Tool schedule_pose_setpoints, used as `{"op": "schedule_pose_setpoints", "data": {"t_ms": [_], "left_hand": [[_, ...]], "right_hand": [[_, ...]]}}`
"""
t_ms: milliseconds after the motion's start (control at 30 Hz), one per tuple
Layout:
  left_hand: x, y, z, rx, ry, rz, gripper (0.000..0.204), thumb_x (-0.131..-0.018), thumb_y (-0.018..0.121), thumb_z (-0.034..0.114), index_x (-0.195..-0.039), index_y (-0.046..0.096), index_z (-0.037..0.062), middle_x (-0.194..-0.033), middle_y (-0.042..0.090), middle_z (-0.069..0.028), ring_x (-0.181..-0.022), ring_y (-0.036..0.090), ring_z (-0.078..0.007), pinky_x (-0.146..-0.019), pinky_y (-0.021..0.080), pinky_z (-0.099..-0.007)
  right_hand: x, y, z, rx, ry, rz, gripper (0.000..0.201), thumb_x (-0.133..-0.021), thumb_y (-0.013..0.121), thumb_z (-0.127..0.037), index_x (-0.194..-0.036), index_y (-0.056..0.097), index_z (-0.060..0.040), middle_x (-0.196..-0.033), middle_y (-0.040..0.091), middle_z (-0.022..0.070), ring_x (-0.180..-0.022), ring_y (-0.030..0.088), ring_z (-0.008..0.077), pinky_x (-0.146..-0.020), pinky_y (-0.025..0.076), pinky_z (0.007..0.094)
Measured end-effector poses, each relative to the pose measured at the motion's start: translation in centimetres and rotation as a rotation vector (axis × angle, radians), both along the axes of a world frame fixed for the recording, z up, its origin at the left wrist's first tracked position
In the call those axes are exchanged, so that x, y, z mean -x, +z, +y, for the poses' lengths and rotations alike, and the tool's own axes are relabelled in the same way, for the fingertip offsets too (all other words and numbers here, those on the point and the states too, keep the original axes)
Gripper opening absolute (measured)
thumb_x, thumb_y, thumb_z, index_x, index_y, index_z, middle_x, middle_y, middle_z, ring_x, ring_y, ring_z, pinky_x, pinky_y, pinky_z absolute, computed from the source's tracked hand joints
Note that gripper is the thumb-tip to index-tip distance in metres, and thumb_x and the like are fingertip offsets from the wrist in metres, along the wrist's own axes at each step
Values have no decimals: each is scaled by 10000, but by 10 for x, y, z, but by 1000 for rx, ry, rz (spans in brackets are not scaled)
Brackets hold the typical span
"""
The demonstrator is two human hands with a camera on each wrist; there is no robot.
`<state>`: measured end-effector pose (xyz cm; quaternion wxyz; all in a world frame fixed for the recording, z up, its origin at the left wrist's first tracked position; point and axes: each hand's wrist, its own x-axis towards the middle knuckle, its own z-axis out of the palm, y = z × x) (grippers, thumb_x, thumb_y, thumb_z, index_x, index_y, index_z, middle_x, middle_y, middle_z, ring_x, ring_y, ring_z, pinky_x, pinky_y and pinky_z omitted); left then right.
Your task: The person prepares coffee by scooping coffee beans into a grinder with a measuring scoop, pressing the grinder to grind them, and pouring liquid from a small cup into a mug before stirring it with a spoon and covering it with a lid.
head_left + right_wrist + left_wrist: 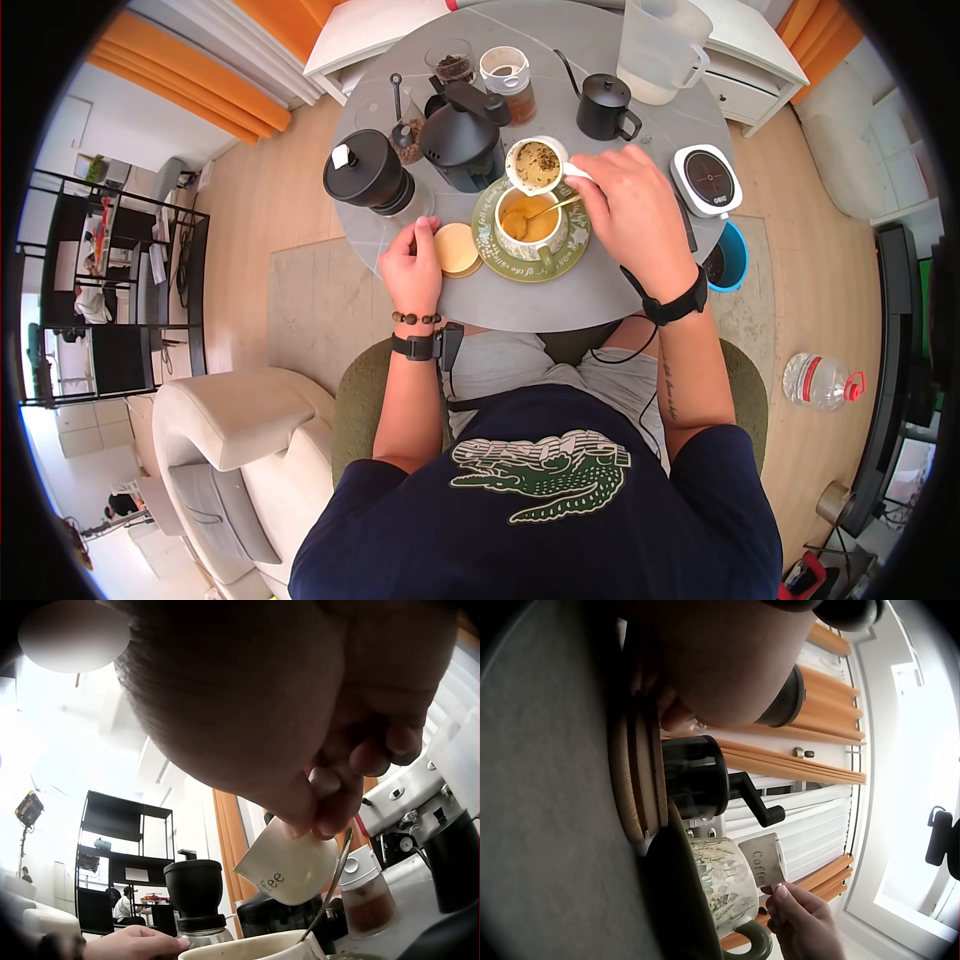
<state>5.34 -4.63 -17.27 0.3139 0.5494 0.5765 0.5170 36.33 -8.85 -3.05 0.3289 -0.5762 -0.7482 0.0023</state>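
My right hand [635, 205] pinches the handle of a small white cup [533, 165] printed "Coffee". This cup is tilted above a floral mug [247, 949]; its inside shows dark specks. Amber liquid and a gold spoon [556, 207] are in the mug, which stands on a green lettered saucer [490, 255]. Loosely curled, my left hand [410, 265] rests on the table at the edge of stacked round wooden coasters [457, 248]. In the left wrist view its fingertips lie right at the coasters [639, 780], partly hidden by the hand.
Behind the mug stand a black grinder [365, 172], a black lidded pot [462, 140], a glass jar [515, 100] with brown contents and a black kettle [603, 110]. A large clear pitcher [655, 50] is at the back right. A white scale [706, 180] sits at the right edge.
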Motion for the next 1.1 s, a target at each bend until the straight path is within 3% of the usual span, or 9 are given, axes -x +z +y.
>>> {"op": "schedule_pose_setpoints", "data": {"t_ms": [167,233,1100], "left_hand": [[-1,-1,1,2,2,-7,352,-1170,678,219,-1136,830,-97,-1052,866,-133,-962,791,-160,-908,619,-316],[-2,-1,0,-38,28,7,343,-1150,690,238,-1110,850,-63,-976,873,-161,-890,809,-186,-839,613,-338],[-2,0,0,-38,21,-1,338,-1152,689,229,-1113,847,-67,-995,875,-157,-914,811,-185,-860,616,-339]], "right_hand": [[0,-4,1,-33,-1,0,186,-1041,758,-184,-1149,824,-48,-947,750,120,-983,667,346,-882,570,471],[1,-3,0,-35,-4,-1,183,-1036,761,-179,-1149,822,-48,-947,747,119,-980,665,345,-881,569,469],[4,-4,-2,-84,-16,-11,171,-1002,788,-155,-1136,810,-52,-945,729,114,-967,655,334,-871,567,454]]}}
